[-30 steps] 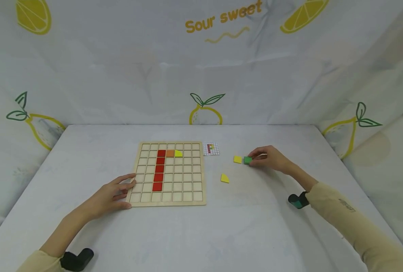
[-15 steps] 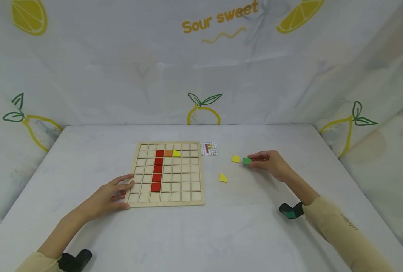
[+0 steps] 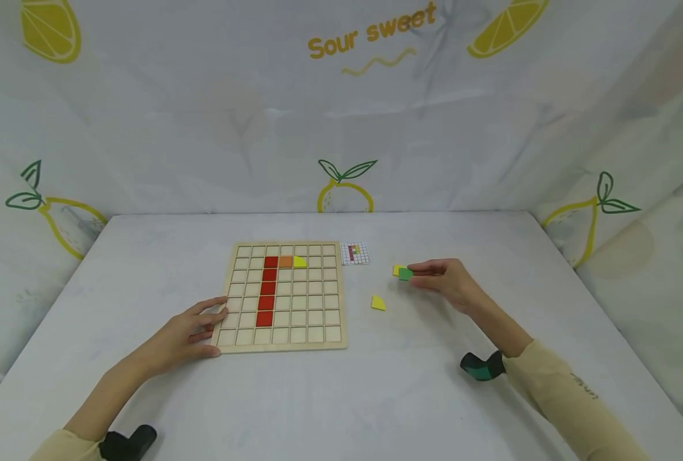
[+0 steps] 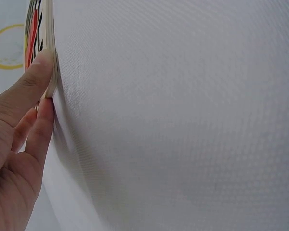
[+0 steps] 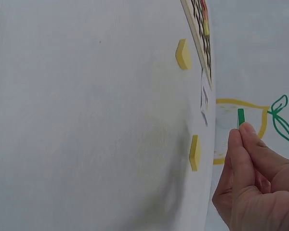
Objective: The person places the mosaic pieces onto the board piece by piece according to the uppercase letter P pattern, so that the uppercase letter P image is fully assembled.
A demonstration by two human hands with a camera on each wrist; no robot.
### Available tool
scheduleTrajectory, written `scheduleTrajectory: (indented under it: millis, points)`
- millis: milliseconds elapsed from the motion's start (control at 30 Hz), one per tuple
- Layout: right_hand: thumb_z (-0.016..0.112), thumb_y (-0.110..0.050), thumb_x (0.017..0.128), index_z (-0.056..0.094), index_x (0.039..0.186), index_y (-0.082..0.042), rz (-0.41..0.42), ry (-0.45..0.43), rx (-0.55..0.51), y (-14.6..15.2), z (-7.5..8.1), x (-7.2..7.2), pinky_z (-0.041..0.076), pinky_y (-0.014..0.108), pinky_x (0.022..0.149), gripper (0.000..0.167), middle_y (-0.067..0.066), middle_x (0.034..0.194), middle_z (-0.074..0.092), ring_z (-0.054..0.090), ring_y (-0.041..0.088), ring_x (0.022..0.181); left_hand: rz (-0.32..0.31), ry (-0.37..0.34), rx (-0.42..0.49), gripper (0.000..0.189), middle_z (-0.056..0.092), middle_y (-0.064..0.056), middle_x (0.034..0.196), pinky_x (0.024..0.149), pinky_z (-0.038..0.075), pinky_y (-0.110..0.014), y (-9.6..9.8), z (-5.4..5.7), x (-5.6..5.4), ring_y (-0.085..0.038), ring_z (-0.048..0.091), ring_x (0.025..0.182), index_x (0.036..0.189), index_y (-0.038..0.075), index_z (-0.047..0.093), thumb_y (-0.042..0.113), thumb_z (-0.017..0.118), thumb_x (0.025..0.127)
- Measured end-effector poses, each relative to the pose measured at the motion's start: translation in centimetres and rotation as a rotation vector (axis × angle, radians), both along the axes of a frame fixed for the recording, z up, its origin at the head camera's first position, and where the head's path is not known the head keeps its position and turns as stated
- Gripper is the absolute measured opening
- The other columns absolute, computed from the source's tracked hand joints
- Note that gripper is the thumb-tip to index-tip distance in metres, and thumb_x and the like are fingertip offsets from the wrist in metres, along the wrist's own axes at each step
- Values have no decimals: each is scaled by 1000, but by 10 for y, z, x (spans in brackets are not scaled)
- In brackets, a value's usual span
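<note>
My right hand [image 3: 447, 283] pinches a green tile [image 3: 405, 274] between thumb and fingertips. In the right wrist view the green tile [image 5: 241, 116] sticks up past the fingertips, clear of the table. It overlaps a yellow square tile [image 3: 396, 270] in the head view. A yellow quarter-round tile [image 3: 378, 303] lies nearer me. My left hand [image 3: 180, 336] rests at the left edge of a wooden grid board [image 3: 316, 304], its thumb at the near corner. On the board stand a column of red tiles [image 3: 268, 288], an orange tile [image 3: 285, 261] and a yellow rounded tile [image 3: 299, 261].
A small printed pattern card [image 3: 355, 253] lies against the board's right side, near the back. White cloth covers the table [image 3: 341, 403], and a lemon-print curtain [image 3: 232, 128] hangs behind and at both sides. Black devices are strapped at both wrists.
My right hand has moved slightly left with the green tile, which was beside the yellow square tile and now overlaps it in view. The left hand stays at the board.
</note>
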State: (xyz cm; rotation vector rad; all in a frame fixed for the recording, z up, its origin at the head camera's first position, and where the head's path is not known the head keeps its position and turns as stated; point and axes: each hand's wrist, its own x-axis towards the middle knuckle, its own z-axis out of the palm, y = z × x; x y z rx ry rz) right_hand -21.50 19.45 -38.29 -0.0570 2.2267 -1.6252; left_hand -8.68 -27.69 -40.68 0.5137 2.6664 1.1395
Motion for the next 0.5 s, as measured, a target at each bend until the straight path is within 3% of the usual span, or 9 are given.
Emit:
scheduleTrajectory:
  millis: [200, 500]
  points:
    - [72, -2, 84, 60, 123, 8, 21, -3, -59, -14, 3, 3, 57, 22, 86, 41, 13, 123, 60, 62, 5, 93, -15, 32, -2, 67, 31, -23, 149, 90, 55, -34, 0, -1, 1, -43, 47, 122, 130, -15, 49, 10, 79, 76]
    - [72, 0, 84, 63, 117, 9, 84, 30, -18, -36, 5, 1, 57, 18, 78, 36, 12, 115, 67, 62, 7, 87, -8, 21, -4, 67, 31, -24, 148, 91, 55, -34, 0, -1, 1, -44, 46, 123, 130, -15, 49, 9, 79, 76]
